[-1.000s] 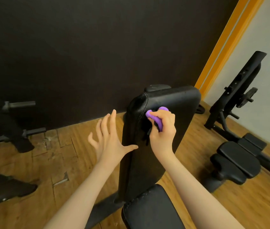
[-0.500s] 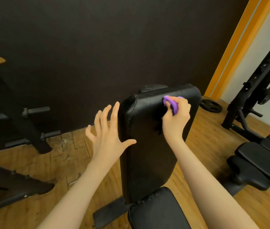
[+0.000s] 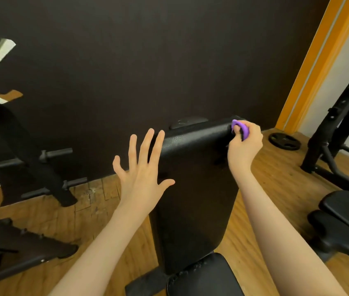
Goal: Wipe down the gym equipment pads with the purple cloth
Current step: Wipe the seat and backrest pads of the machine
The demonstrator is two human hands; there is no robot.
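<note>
A black upright back pad (image 3: pixel 192 189) of a gym bench stands in the middle of the view, with its black seat pad (image 3: pixel 205 276) below it. My right hand (image 3: pixel 244 146) grips a bunched purple cloth (image 3: pixel 240 128) and holds it against the pad's top right corner. My left hand (image 3: pixel 141 167) is spread with straight fingers at the pad's left edge; whether it touches the pad I cannot tell.
A dark wall rises right behind the bench. A black rack with pegs (image 3: pixel 32 159) stands at the left. Another bench with black pads (image 3: pixel 348 223) and a frame (image 3: pixel 340 116) stands at the right, a weight plate (image 3: pixel 284 142) on the wooden floor beside it.
My right hand has slid the purple cloth up and right across the back pad, from its upper left part to its top right corner. My left hand stays spread by the left edge.
</note>
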